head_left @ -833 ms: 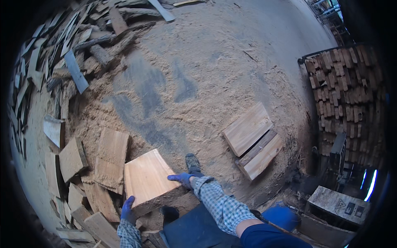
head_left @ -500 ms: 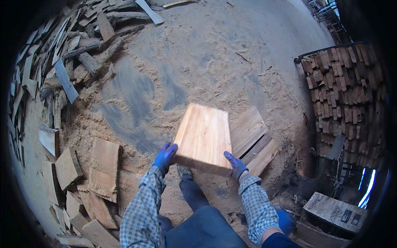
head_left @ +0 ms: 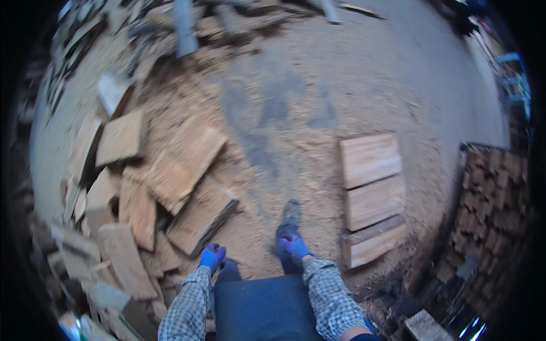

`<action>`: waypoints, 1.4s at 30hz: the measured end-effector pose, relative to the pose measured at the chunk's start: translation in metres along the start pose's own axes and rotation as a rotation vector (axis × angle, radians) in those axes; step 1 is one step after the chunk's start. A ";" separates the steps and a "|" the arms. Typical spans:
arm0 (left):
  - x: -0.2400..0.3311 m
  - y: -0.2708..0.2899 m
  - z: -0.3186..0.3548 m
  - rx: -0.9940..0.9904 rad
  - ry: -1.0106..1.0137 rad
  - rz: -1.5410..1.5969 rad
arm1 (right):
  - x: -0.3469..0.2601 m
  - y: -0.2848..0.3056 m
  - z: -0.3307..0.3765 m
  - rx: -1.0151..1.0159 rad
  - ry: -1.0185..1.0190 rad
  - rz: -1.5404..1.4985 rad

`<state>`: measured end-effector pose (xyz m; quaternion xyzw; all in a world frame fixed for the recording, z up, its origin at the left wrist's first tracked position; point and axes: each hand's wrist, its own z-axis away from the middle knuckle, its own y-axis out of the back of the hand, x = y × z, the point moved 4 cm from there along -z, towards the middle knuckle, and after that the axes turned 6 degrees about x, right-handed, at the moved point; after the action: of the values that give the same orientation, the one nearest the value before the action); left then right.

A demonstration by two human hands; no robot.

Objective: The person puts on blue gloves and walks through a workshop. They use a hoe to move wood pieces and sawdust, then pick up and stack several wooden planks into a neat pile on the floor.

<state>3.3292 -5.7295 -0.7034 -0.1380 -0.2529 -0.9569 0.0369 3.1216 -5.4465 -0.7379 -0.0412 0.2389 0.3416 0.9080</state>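
My left hand (head_left: 212,257), in a blue glove, hovers close to the front of my legs with its fingers curled in and nothing in them. To its upper left, a thick wooden slab (head_left: 202,213) with a dark edge lies tilted on the sawdust. My right hand (head_left: 296,247), gloved too, hangs over my leg, fingers bent and likewise without any wood. Off to the right, three pale sawn blocks sit in a row: a far block (head_left: 371,159), a middle block (head_left: 374,202) and a near block (head_left: 375,243) with a dark strip along its top.
Rough slabs (head_left: 136,216) are heaped at the left. Bark offcuts (head_left: 239,23) lie along the far side. A dark-framed stack of wood pieces (head_left: 489,216) stands at the right. Sawdust covers the ground (head_left: 273,165) between them.
The block that both hands held is out of them; three blocks now lie in a row at the right. Both hands have drawn back toward my body, and the view has turned left.
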 end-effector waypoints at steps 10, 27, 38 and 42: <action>-0.336 0.065 -0.089 0.493 0.340 0.622 | 0.094 -0.206 0.013 -0.248 -0.269 0.345; -0.159 0.136 -0.363 0.473 -0.122 1.460 | -0.025 -0.310 -0.001 -0.447 -0.157 0.262; 0.020 -0.027 -0.082 0.401 0.190 1.836 | -0.092 -0.215 -0.094 -0.124 -0.252 -0.194; 0.039 -0.046 0.007 0.047 0.274 1.811 | -0.101 -0.171 -0.059 -0.187 -0.259 -0.332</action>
<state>3.2873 -5.6857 -0.7083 -0.1682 -0.0610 -0.5649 0.8055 3.1418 -5.6516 -0.7584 -0.1197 0.0776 0.2109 0.9670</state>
